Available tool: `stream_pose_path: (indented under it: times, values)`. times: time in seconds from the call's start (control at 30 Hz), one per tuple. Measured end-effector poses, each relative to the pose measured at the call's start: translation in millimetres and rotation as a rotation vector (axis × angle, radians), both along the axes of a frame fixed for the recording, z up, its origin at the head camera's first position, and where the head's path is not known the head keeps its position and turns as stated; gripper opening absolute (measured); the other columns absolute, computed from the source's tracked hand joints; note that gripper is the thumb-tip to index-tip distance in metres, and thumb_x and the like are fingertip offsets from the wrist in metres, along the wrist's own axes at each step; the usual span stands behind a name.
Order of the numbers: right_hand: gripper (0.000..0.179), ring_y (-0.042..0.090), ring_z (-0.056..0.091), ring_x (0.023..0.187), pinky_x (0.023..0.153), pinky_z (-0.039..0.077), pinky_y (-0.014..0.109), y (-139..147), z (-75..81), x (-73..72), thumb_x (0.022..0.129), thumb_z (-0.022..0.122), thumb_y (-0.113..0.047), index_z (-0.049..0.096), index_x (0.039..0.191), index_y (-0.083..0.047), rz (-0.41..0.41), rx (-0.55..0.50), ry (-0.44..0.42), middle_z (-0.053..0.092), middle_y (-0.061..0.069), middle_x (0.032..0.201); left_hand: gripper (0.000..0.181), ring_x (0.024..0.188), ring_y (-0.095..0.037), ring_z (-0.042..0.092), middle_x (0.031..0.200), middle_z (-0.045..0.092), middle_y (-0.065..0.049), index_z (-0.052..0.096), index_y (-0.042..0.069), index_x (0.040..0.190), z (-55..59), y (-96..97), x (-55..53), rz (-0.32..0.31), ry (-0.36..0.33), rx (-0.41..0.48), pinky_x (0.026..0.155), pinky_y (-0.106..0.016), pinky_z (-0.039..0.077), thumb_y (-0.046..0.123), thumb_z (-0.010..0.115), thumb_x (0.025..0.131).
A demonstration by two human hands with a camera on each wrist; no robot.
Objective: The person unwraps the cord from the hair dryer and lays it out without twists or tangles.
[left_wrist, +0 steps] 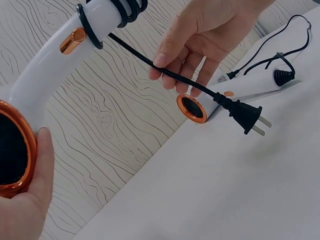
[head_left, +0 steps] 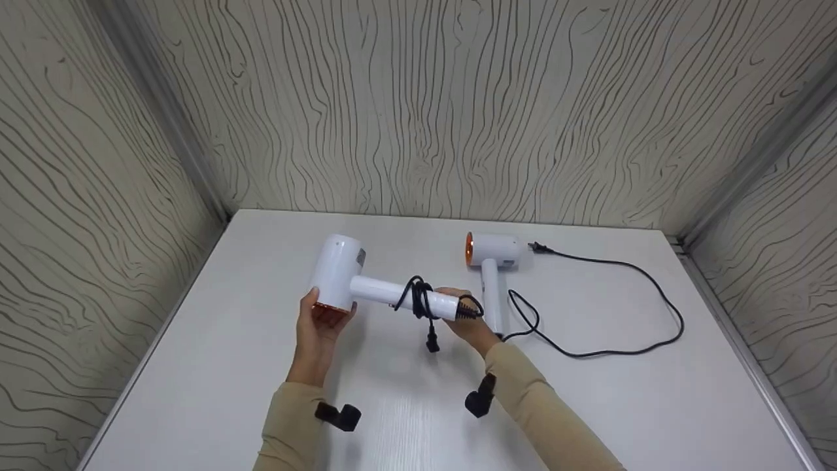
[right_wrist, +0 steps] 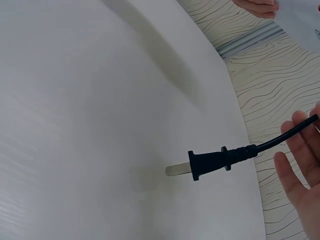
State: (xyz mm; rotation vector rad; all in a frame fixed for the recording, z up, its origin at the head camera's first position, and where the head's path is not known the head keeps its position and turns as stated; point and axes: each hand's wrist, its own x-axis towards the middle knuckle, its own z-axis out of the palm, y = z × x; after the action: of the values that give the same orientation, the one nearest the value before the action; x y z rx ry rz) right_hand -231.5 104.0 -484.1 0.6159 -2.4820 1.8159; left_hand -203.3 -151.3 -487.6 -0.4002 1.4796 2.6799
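A white hair dryer (head_left: 337,268) with an orange-rimmed end is held up over the table, its handle pointing right. My left hand (head_left: 320,333) grips its barrel at the orange rim, thumb on one side and fingers on the other. The black cord (head_left: 422,297) is wound in several loops round the handle. From these loops a short end hangs down to a two-pin plug (left_wrist: 245,115). Behind the handle is my right hand (left_wrist: 205,42), its fingers relaxed and apart. The cord passes right at its thumb tip in the left wrist view.
A second white hair dryer (head_left: 494,250) lies at the back of the white table (head_left: 405,418), its orange rim facing left. Its unwound black cord (head_left: 667,304) loops out to the right. Patterned panels (head_left: 418,111) enclose the table's back and sides.
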Motion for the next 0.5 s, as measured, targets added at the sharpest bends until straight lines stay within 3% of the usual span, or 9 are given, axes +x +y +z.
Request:
stream_pose_path:
  times: [0.03,0.13,0.2,0.27,0.37,0.5]
  values:
    - [0.022,-0.01,0.053,0.07,0.065,0.048,0.012,-0.2,9.6,3.9,0.087,0.058,0.0,0.063,0.099,0.017,0.032,-0.028,-0.032,0.07,0.023,0.086,0.057,0.1,-0.013,0.06,0.115,0.055,-0.002,0.031,0.012,0.14,0.1,-0.8,0.3,-0.008,0.0,-0.002,0.093,-0.026,0.056,0.049,0.036,0.097]
    - [0.03,-0.009,0.059,0.079,0.074,0.051,0.012,1.5,25.0,8.5,0.087,0.057,0.004,0.056,0.108,0.025,0.083,-0.101,-0.118,0.065,0.037,0.1,0.056,0.1,-0.013,0.06,0.115,0.055,-0.002,0.031,0.013,0.14,0.2,-2.9,0.7,-0.023,-0.008,-0.008,0.093,-0.027,0.056,0.049,0.036,0.097]
    - [0.03,-0.007,0.061,0.084,0.078,0.052,0.013,4.6,21.2,4.2,0.088,0.057,0.002,0.057,0.108,0.024,0.073,-0.12,-0.131,0.065,0.037,0.104,0.056,0.099,-0.014,0.06,0.114,0.055,-0.002,0.032,0.013,0.139,0.2,-4.4,0.9,-0.026,-0.014,-0.02,0.092,-0.027,0.056,0.049,0.037,0.097]
    - [0.026,-0.008,0.061,0.086,0.083,0.05,0.012,7.8,13.9,-1.5,0.089,0.059,0.001,0.062,0.105,0.02,0.028,-0.073,-0.087,0.063,0.04,0.106,0.057,0.099,-0.014,0.06,0.115,0.055,-0.002,0.031,0.012,0.14,0.1,-5.8,1.2,-0.033,-0.018,-0.045,0.092,-0.027,0.056,0.05,0.037,0.097]
    - [0.021,-0.01,0.06,0.083,0.081,0.05,0.01,12.2,7.7,-8.1,0.089,0.062,-0.001,0.066,0.101,0.015,-0.035,-0.012,-0.073,0.067,0.035,0.103,0.057,0.1,-0.015,0.06,0.117,0.054,-0.004,0.031,0.012,0.14,-1.5,-7.7,1.6,-0.034,-0.026,-0.076,0.091,-0.027,0.056,0.05,0.037,0.098]
    - [0.02,-0.011,0.061,0.081,0.078,0.052,0.009,20.2,3.4,-15.4,0.087,0.065,-0.001,0.067,0.1,0.014,-0.041,-0.008,-0.053,0.068,0.034,0.1,0.056,0.104,-0.016,0.06,0.123,0.051,-0.006,0.031,0.014,0.142,-4.1,-9.7,1.8,-0.049,-0.033,-0.109,0.093,-0.028,0.056,0.05,0.036,0.098]
